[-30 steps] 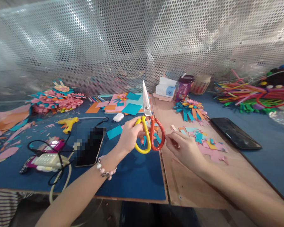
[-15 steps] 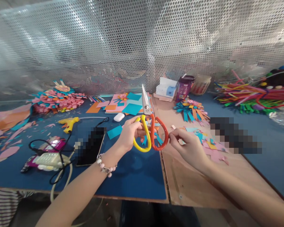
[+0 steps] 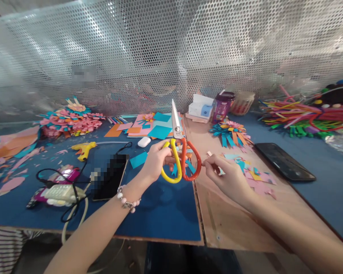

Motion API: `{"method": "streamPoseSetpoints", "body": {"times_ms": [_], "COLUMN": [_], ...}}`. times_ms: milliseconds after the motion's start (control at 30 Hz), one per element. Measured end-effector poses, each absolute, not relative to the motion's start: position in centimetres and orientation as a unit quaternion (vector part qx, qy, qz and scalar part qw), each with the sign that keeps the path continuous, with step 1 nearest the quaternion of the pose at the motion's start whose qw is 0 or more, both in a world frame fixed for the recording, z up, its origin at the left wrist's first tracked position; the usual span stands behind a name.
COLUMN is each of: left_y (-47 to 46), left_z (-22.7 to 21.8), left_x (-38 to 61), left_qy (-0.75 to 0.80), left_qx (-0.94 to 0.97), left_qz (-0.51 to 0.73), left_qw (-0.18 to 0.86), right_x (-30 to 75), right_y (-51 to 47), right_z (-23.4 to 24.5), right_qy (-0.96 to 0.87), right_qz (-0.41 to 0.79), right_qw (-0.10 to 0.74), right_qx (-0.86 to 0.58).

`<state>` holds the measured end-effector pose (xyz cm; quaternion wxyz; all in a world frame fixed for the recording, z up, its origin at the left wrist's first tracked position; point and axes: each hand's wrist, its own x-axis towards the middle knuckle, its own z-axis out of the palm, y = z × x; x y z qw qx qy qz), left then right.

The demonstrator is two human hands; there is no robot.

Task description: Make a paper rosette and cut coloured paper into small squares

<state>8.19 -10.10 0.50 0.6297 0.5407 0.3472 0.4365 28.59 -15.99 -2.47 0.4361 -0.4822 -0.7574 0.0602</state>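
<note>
My left hand [image 3: 157,161], with a beaded bracelet on the wrist, is closed around the yellow handle of a pair of scissors [image 3: 176,125]. The scissors stand upright over the table, blades together and tips pointing away from me; their other handle is red. Just right of the red handle, my right hand [image 3: 224,173] is closed in a pinch. What its fingers hold, if anything, is too small to make out. Beneath and behind the hands are a blue paper piece [image 3: 138,160] and cut paper scraps [image 3: 257,176].
A yellow glue gun [image 3: 84,149], a corded phone [image 3: 111,179] and a white earbud case [image 3: 144,142] lie left. A dark phone [image 3: 284,161] lies right. Behind are paper sheets [image 3: 160,132], a fringed paper flower [image 3: 230,133], a purple cup [image 3: 224,106] and a perforated metal screen [image 3: 160,49].
The red handle has shifted slightly left, nearer the yellow one, and a small gap shows between it and my right fingertips. My left hand has stayed nearly in place.
</note>
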Motion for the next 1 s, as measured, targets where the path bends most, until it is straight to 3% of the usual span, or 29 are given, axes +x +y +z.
{"method": "streamPoseSetpoints", "body": {"times_ms": [200,333,533,633,900,1000], "left_y": [-11.1,-11.9,-10.8,-9.8,-8.5,-8.5], "left_z": [0.7,0.8,1.5,1.7,1.3,1.4], "left_x": [8.5,9.0,8.1,7.3,6.6,6.6], "left_qy": [0.371,0.364,0.367,0.375,0.383,0.38], "left_qx": [0.658,0.649,0.61,0.583,0.573,0.575], "left_qz": [0.412,0.376,0.429,0.458,0.476,0.476], "left_qw": [0.51,0.551,0.557,0.557,0.546,0.546], "right_x": [28.3,29.7,32.6,32.4,33.2,33.4], "right_y": [-16.1,-15.4,-13.6,-13.7,-13.3,-12.9], "right_z": [-2.4,-1.7,-0.6,-0.1,-0.7,-2.0], "right_qy": [-0.755,-0.73,-0.754,-0.736,-0.738,-0.769], "right_qz": [0.079,0.084,0.082,0.09,0.024,-0.007], "right_qw": [0.418,0.395,0.174,0.113,0.039,0.075], "right_qx": [-0.498,-0.551,-0.628,-0.661,-0.673,-0.635]}}
